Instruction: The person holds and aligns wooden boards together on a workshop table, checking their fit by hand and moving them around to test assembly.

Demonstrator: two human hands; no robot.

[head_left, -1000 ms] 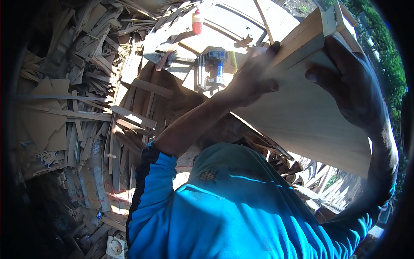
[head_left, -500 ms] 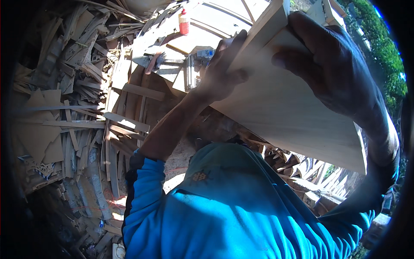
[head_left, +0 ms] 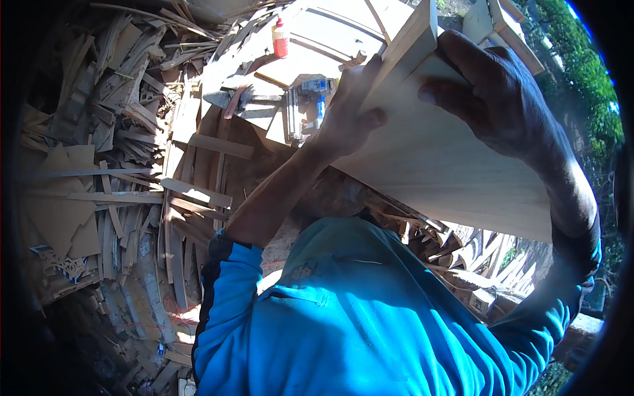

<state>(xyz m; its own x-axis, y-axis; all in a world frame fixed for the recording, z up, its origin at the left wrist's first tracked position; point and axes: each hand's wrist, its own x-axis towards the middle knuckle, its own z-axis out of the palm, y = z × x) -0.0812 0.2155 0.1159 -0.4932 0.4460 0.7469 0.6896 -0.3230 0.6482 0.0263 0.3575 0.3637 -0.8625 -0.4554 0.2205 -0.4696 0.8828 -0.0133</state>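
A broad, pale wooden panel (head_left: 449, 165) is tilted up in front of me, with a thicker wooden strip (head_left: 406, 49) along its far edge. My left hand (head_left: 350, 109) grips the panel's left edge, its thumb on the near face and the fingertips partly hidden behind. At the upper right my right hand (head_left: 495, 99) is curled at the end of the strip, index finger over the edge and thumb against the face. What its other fingers touch is hidden. Beyond my left hand, a nail gun-like tool (head_left: 309, 105) in grey and blue lies on the work surface.
A red bottle (head_left: 281, 39) stands on the sunlit worktable (head_left: 330, 33), near a hammer-like tool (head_left: 238, 100). Scrap wood (head_left: 125, 86) is heaped on the left, and offcuts (head_left: 489, 257) lie under the panel. Another wooden piece (head_left: 505, 30) sits beyond my right hand.
The panel has shifted and tilted slightly, its lower right corner now behind my right forearm. Both hands keep their hold, and more of the grey and blue tool shows.
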